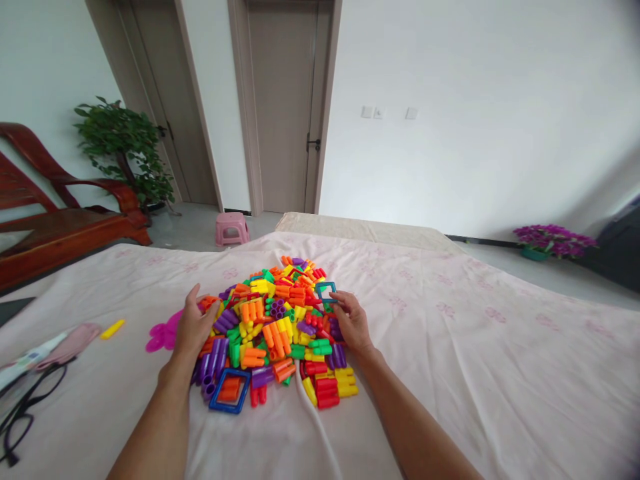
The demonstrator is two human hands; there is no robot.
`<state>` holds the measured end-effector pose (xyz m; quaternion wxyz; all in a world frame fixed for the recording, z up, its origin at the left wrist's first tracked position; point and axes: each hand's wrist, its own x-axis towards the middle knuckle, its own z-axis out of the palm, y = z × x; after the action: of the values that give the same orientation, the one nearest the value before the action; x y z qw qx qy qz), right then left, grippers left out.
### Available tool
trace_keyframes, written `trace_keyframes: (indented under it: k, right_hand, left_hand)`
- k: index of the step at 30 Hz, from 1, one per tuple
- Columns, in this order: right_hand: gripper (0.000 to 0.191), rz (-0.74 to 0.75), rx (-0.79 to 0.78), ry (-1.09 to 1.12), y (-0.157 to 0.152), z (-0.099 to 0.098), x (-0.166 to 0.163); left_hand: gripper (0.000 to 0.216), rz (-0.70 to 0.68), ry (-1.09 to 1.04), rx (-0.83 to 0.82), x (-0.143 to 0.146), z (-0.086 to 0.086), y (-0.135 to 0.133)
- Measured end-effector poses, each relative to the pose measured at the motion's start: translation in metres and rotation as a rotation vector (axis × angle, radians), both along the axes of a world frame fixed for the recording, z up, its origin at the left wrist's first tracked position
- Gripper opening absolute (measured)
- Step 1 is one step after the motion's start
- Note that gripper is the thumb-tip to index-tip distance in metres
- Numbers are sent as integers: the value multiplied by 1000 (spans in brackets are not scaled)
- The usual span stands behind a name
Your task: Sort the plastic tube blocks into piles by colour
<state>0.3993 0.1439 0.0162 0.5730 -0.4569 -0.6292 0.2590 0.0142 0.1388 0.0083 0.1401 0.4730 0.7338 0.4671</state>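
Note:
A heap of colourful plastic building blocks (277,337), mostly ribbed tube pieces in orange, yellow, purple, green and red, lies on a pale cloth. My left hand (195,323) rests against the heap's left side, fingers apart, its thumb beside an orange piece. At the upper right of the heap, my right hand (354,321) pinches a blue square frame (326,284) by its lower right corner. Another blue square frame (217,405) lies at the front left of the heap, around an orange block. A magenta flat shape (159,338) is partly hidden behind my left hand.
On the flowered cloth (450,387), a yellow piece (113,329) and black-framed glasses (37,400) lie to the left. Beyond stand a pink stool (232,229), a wooden bench (70,227), a green plant (120,147) and purple flowers (553,239).

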Motion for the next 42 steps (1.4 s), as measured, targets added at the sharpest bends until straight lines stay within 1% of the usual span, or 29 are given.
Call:
trace_keyframes:
  k: [2, 4, 7, 10, 14, 18, 21, 24, 31, 37, 40, 42]
  right_hand:
    - [31, 17, 47, -56, -1, 1, 1]
    - [32, 31, 64, -120, -2, 0, 2]
    - [30, 39, 48, -217, -1, -3, 3]
    - [30, 25, 34, -236, -1, -5, 5]
    - [29, -24, 8, -232, -2, -5, 7]
    - [29, -73, -88, -254, -3, -5, 9]
    - [27, -73, -175, -249, -3, -7, 8]
    - [25, -31, -209, -233, -3, -8, 8]
    - [23, 38, -117, -209, -5, -8, 7]
    - [26, 42, -65, -202, -6, -6, 7]
    - [26, 50, -19, -187, -8, -3, 7]
    - [26, 86, 32, -152, -11, 0, 7]
  left_hand:
    - [88, -30, -31, -54, 0, 0, 1]
    - [83, -48, 5, -99, 0, 1, 2]
    - [65, -72, 94, -147, 0, 4, 1]
    - [50, -105, 114, -157, 0, 8, -1]
    - [37, -85, 127, -149, 2, 10, -3]
    - [32, -44, 138, -147, 2, 9, -3]
    - [30, 0, 153, -147, 1, 8, -3]
    - [30, 41, 159, -143, 0, 7, -4]
    - [43, 98, 169, -165, 1, 9, -6]
    - [48, 120, 221, -217, 2, 12, -8]
    - [55, 110, 269, -274, 1, 14, -11]
    - [53, 80, 294, -300, 0, 14, -12]
